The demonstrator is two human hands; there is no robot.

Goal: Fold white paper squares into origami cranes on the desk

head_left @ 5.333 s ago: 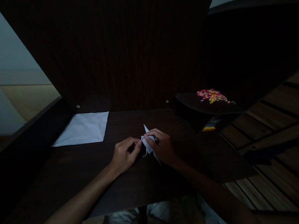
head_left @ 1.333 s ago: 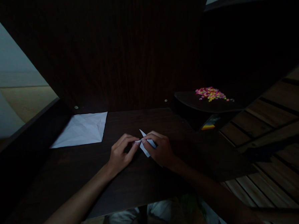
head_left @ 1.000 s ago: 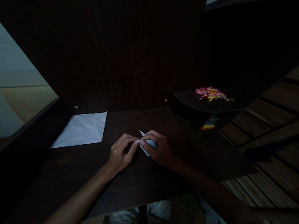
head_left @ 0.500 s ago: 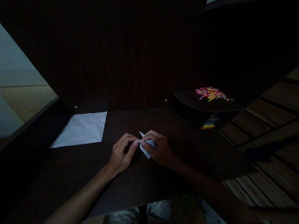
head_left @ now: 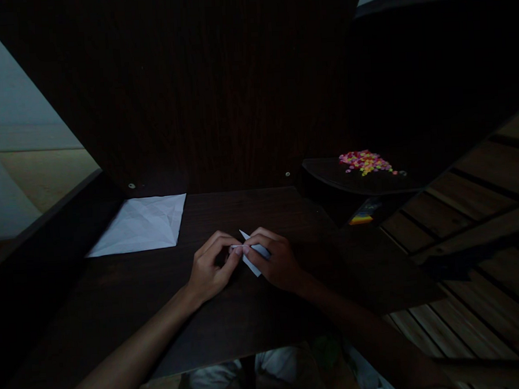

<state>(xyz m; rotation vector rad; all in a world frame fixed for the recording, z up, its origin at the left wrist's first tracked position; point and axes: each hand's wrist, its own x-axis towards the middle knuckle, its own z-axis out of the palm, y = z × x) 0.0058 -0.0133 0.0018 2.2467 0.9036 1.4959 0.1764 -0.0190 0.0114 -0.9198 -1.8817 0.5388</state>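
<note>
- White folded paper (head_left: 251, 266) at the middle of the tabletop (head_left: 232, 329), pinched in the grip of left hand (head_left: 213, 266) and right hand (head_left: 278, 263)
- Creased white sheet (head_left: 145, 223) lying far left
- Small colourful pieces (head_left: 366, 162) heaped on shelf (head_left: 335, 179), far right

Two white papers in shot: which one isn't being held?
The larger creased sheet, spread out at back left on the desk. The other, a compact folded piece, is pinched by the left hand and right hand.
</note>
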